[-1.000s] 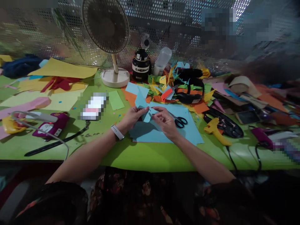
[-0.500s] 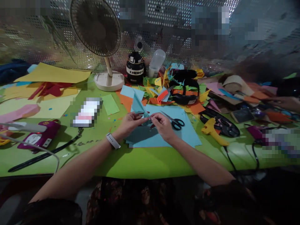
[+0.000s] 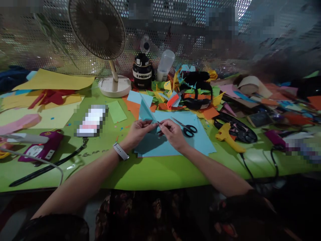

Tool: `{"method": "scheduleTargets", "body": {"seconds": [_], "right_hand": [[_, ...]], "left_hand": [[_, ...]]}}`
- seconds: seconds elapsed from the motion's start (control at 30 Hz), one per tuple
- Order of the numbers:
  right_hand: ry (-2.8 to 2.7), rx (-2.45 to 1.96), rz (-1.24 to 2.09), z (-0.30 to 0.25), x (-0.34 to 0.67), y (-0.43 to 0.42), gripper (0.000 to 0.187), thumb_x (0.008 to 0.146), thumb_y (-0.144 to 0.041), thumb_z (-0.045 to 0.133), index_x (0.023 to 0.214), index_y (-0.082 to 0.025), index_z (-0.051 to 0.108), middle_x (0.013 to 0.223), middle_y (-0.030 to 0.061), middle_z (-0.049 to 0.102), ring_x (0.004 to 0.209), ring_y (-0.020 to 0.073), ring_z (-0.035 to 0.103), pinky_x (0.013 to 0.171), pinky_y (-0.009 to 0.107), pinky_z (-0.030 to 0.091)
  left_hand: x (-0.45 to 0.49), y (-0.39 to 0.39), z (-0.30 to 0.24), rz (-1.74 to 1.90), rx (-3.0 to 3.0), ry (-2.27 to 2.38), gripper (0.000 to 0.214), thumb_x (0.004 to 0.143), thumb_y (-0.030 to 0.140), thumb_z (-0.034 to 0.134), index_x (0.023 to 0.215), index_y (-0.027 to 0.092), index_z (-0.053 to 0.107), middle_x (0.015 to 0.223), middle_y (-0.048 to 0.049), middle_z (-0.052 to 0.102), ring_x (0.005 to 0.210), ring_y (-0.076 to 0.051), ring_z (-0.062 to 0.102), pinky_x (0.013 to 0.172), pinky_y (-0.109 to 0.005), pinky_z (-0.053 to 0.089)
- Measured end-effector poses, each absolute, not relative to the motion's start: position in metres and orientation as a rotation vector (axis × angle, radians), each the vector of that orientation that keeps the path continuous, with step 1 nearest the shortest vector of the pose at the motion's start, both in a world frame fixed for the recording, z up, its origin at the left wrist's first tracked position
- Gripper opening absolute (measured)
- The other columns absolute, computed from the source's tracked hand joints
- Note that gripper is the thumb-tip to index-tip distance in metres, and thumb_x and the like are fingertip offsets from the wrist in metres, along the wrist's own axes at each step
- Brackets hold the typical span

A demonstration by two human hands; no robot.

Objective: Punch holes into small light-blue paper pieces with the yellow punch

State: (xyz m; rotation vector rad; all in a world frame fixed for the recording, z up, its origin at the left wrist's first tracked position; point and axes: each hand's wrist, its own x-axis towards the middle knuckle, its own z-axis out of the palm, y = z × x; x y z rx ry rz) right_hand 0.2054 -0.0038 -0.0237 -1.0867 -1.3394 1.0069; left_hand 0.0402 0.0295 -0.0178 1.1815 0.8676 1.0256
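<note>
A folded piece of light blue paper [image 3: 145,110] stands up between my hands, its pointed tip toward the upper left. My left hand [image 3: 141,132] pinches its lower part with thumb and fingers. At the near right end of the fold, my right hand [image 3: 172,134] grips the same paper, fingertips close to those of the left. The exact fold under the fingertips is hidden. Beneath both hands lies a stack of light blue sheets [image 3: 200,144]. Black-handled scissors [image 3: 189,130] rest on that stack, just right of my right hand.
A yellow glue gun [image 3: 229,139] with its cord lies to the right. Left are a phone [image 3: 92,120] and a purple power strip [image 3: 43,147]. Behind stand a fan [image 3: 114,86], a black bottle [image 3: 142,74] and a pile of folded coloured paper [image 3: 173,97].
My hands keep their grip on the blue paper, with only a slight shift of the fingers. The view has moved a little. A person's hand at the far right is gone from sight.
</note>
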Motion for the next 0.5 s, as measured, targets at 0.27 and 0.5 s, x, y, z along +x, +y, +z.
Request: {"method": "scheduleTargets", "body": {"seconds": [0.27,0.5], "right_hand": [[-1.380,-1.061,0.974,-0.0270,0.2060,-0.0034,0.029,0.084,-0.045,0.064,0.071,-0.020,0.055,0.094,0.0018,0.058,0.063,0.0084,0.058,0.058,0.026,0.053],[-1.414,-1.090,0.927,-0.0268,0.2057,-0.0038,0.032,0.084,-0.048,0.063,0.070,-0.020,0.054,0.093,0.0022,0.059,0.063,0.0089,0.058,0.060,0.026,0.053]], "left_hand": [[0.0420,0.0261,-0.0099,1.009,1.135,0.861,0.032,0.060,0.040,0.087,0.075,0.016,0.072,0.073,-0.0024,0.072,0.064,-0.011,0.058,0.062,-0.024,0.044],[0.0394,0.0275,-0.0138,0.984,1.181,0.836,0.033,0.064,0.043,0.085,0.081,0.016,0.076,0.081,-0.0039,0.073,0.068,-0.011,0.060,0.064,-0.023,0.045]]}}
